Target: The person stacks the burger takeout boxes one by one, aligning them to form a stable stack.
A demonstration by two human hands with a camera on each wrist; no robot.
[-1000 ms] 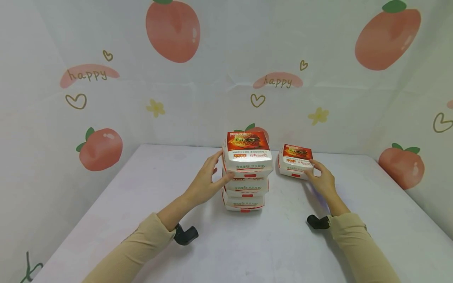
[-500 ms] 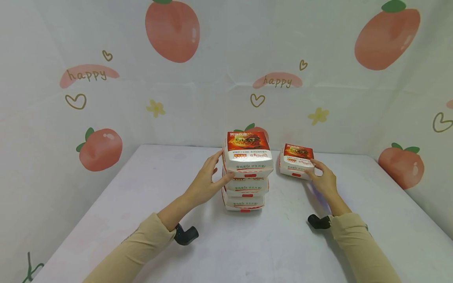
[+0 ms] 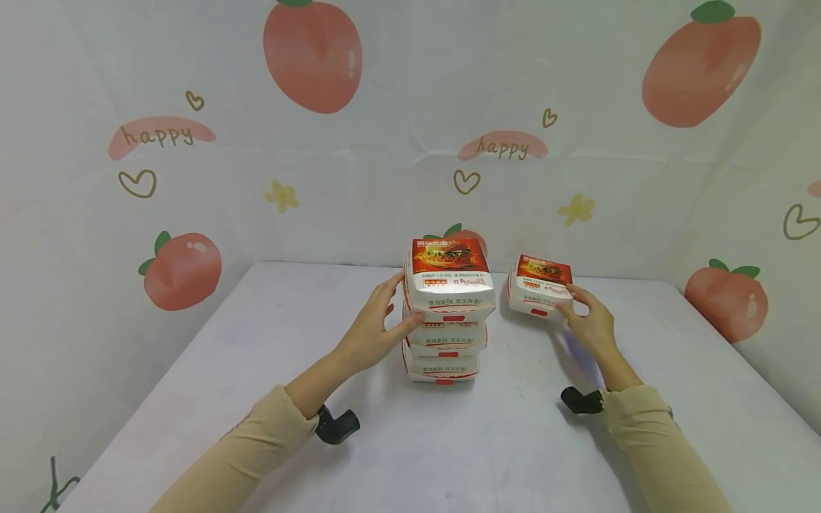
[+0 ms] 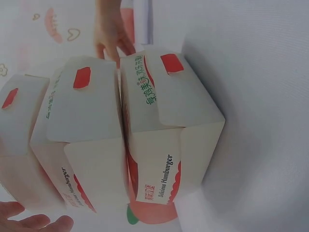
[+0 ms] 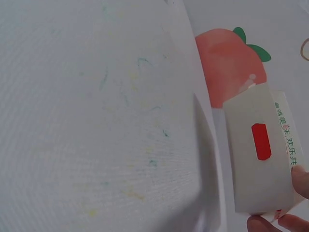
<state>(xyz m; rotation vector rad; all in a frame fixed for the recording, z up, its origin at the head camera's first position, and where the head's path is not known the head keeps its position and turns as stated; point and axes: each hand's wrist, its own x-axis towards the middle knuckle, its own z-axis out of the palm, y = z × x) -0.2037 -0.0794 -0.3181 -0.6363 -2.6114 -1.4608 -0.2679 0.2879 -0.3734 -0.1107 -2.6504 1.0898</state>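
Three white-and-red hamburger boxes stand stacked mid-table in the head view; the top hamburger box (image 3: 449,281) carries a burger picture. Against its left side rests my left hand (image 3: 365,331), thumb at the front corner and fingers spread along the side. In the left wrist view, fingertips (image 4: 36,222) show beside the stack (image 4: 91,116). My right hand (image 3: 590,324) pinches another hamburger box (image 3: 540,285) by its right side, right of the stack. The right wrist view shows this box (image 5: 256,159) held above the table, with the thumb on its front.
The white table (image 3: 410,456) reaches back to a fruit-printed cloth (image 3: 385,178). A black curved piece (image 3: 336,426) sits by the left cuff, and a similar black piece (image 3: 580,400) by the right cuff.
My right hand and the box it pinches have shifted slightly right and up. My left hand and the stack have stayed in place.
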